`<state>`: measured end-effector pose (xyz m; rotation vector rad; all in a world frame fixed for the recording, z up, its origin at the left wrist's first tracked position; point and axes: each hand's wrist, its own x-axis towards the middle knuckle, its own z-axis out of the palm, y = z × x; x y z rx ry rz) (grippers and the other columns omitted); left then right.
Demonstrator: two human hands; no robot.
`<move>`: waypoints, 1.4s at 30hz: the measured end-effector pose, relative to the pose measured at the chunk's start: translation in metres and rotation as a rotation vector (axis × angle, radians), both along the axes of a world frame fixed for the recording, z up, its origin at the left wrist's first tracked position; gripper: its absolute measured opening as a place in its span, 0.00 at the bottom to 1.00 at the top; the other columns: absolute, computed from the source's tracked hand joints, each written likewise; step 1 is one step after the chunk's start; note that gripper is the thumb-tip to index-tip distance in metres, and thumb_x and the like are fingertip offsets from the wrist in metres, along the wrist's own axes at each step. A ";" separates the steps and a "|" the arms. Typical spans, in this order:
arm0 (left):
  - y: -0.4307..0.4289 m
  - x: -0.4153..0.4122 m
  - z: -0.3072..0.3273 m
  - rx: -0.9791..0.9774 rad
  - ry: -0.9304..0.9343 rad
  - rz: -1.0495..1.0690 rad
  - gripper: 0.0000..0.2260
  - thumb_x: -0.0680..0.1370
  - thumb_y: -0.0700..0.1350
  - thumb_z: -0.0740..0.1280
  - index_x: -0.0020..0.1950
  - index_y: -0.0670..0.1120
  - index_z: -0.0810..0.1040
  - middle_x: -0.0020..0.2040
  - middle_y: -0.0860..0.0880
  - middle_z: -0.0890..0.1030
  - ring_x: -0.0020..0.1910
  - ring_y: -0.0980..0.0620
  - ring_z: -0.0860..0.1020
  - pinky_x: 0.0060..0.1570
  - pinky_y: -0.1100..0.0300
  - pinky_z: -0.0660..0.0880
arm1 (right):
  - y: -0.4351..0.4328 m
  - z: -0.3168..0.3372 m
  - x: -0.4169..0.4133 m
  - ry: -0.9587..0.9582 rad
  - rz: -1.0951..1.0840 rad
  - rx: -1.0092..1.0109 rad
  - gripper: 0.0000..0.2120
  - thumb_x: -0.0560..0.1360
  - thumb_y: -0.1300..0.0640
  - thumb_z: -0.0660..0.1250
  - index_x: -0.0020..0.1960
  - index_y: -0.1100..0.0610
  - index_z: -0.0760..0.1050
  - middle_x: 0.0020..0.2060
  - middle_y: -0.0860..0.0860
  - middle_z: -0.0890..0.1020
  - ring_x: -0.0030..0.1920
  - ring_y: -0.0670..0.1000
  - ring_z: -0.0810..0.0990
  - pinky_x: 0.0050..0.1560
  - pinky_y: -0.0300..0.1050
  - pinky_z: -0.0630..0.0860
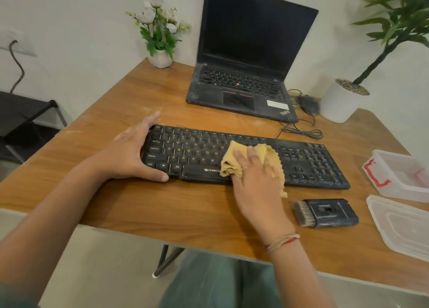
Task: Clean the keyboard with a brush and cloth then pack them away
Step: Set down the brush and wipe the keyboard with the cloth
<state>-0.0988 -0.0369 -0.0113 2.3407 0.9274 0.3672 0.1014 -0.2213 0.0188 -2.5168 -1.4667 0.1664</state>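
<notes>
Keyboard: the black wired plastic keyboard [313, 166] is clasped at its left end by the left hand [132, 154], thumb in front, fingers behind;
Cloth: the crumpled yellow cloth [232, 152] is pressed onto the middle keys under the flat, spread right hand [257, 175];
Brush: the dark blue block-shaped brush [325, 212] is seen lying on the wooden table [185, 98], just right of that hand

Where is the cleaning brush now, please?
In the head view, the brush lies on the table in front of the keyboard's right end, between the right hand and the clear lid.
</notes>
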 end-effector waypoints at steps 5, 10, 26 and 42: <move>0.003 -0.001 -0.003 0.005 -0.008 -0.013 0.61 0.53 0.71 0.72 0.77 0.60 0.41 0.77 0.52 0.59 0.74 0.50 0.60 0.71 0.49 0.57 | 0.025 -0.005 -0.069 0.061 0.425 0.078 0.25 0.81 0.50 0.53 0.76 0.42 0.52 0.77 0.47 0.51 0.77 0.55 0.41 0.70 0.51 0.33; 0.003 -0.001 -0.005 0.026 0.008 -0.018 0.61 0.54 0.72 0.71 0.77 0.59 0.41 0.76 0.51 0.60 0.73 0.49 0.61 0.71 0.49 0.58 | 0.034 0.002 -0.058 0.175 0.648 0.074 0.22 0.80 0.51 0.54 0.74 0.45 0.61 0.75 0.45 0.59 0.77 0.49 0.48 0.75 0.47 0.40; -0.001 0.000 0.000 -0.010 -0.027 -0.007 0.61 0.53 0.69 0.72 0.77 0.60 0.40 0.76 0.52 0.60 0.73 0.51 0.60 0.72 0.49 0.57 | 0.030 -0.001 -0.052 0.064 0.556 0.100 0.23 0.80 0.52 0.56 0.75 0.45 0.58 0.75 0.45 0.59 0.77 0.49 0.49 0.72 0.42 0.40; 0.000 -0.003 0.003 0.032 0.097 -0.069 0.66 0.51 0.73 0.72 0.77 0.57 0.36 0.79 0.52 0.51 0.75 0.53 0.52 0.73 0.55 0.46 | 0.042 -0.002 -0.034 0.146 0.331 0.119 0.23 0.80 0.54 0.57 0.73 0.44 0.61 0.75 0.42 0.58 0.77 0.48 0.49 0.76 0.49 0.44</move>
